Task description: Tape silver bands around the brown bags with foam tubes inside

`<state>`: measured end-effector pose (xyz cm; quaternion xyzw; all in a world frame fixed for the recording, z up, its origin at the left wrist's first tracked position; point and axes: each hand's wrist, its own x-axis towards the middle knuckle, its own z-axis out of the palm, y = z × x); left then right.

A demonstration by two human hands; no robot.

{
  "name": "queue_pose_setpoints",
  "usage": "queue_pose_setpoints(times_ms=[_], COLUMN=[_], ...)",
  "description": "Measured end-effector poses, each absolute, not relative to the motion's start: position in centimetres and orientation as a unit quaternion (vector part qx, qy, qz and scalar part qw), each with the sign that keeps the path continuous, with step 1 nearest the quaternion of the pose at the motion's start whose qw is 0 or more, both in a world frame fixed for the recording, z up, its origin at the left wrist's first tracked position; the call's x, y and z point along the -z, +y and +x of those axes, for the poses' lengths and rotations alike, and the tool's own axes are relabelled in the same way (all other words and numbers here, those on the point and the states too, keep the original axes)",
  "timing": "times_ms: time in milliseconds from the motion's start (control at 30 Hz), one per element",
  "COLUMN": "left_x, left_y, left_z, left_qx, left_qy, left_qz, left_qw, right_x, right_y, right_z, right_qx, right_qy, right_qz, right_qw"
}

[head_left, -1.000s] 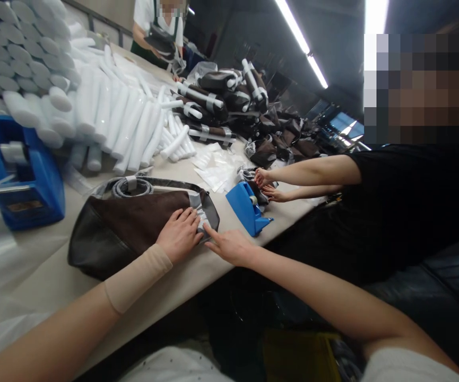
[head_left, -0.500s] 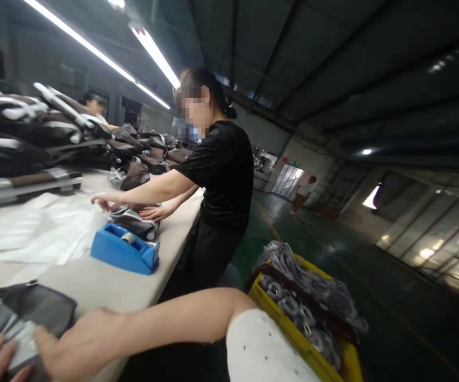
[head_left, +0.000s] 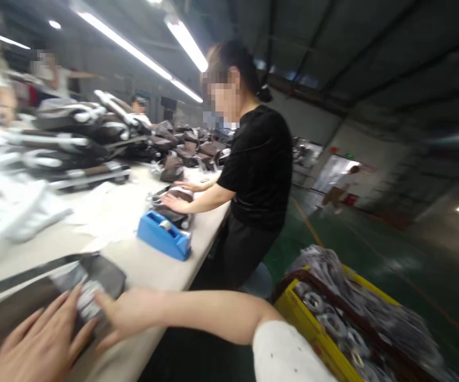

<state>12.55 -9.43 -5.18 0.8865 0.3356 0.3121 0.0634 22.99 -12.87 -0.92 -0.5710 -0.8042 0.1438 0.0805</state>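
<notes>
Since the earlier frame the view has swung from along the bench toward the factory floor. The left hand (head_left: 40, 345) and right hand (head_left: 129, 313) lie open, fingers spread, pressing on a dark brown bag (head_left: 102, 276) without gripping it, at the near edge of the bench (head_left: 133, 276). Farther along stands a blue tape dispenser (head_left: 163, 241), just before a co-worker's hands (head_left: 175, 200) on a second bag (head_left: 185, 195). Below, a yellow crate (head_left: 296, 323) holds grey coils (head_left: 332, 323).
</notes>
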Motion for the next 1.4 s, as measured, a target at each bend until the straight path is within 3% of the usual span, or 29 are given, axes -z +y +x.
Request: queue_pose_setpoints(times_ms=[33,133,233,333,433,600,700,800,900,1100,1267,1400], left_x=[5.4,3.6,-0.4,-3.2,-2.7,1.4,2.9,3.4,3.2,1.7,1.7,0.0], left_y=[-10.1,-13.9,-17.8,-21.0,-22.9,-22.5,-20.9,-18.7,-17.0,-18.8,-21.4,-22.0], left_z=[9.9,4.2,2.0,-0.4,-5.0,-15.3,-19.3,-20.7,-21.0,-21.1,-21.5,-21.7], left_qx=[-0.305,-0.285,-0.234,-0.259,-0.361,-0.402,-0.289,-0.164,-0.155,-0.265,-0.283,-0.415], left_qy=[0.356,0.394,0.381,0.364,0.464,0.701,0.816,0.873,0.86,0.804,0.712,0.728], left_qz=[0.882,0.874,0.895,0.889,0.802,0.588,0.499,0.46,0.478,0.533,0.623,0.536], left_qw=[0.052,0.003,0.02,0.102,0.103,-0.002,-0.044,0.013,0.084,0.007,0.158,0.099], right_x=[0.1,-2.1,-2.3,-0.4,1.5,3.4,3.9,3.9,3.9,4.7,4.7,3.9], right_y=[-13.7,-15.0,-15.2,-16.1,-17.5,-18.8,-19.4,-20.1,-20.4,-20.7,-20.9,-20.7], right_z=[23.0,24.1,24.4,22.7,20.0,15.2,12.4,10.1,9.1,9.7,8.9,7.4], right_qx=[-0.163,-0.2,-0.292,-0.376,-0.4,-0.465,-0.473,-0.467,-0.485,-0.529,-0.561,-0.561], right_qy=[-0.797,-0.751,-0.692,-0.619,-0.595,-0.689,-0.764,-0.808,-0.811,-0.771,-0.75,-0.759], right_qz=[-0.576,-0.569,-0.532,-0.508,-0.475,-0.369,-0.303,-0.259,-0.249,-0.287,-0.278,-0.249], right_qw=[0.082,0.269,0.391,0.467,0.511,0.414,0.318,0.249,0.213,0.21,0.215,0.218])
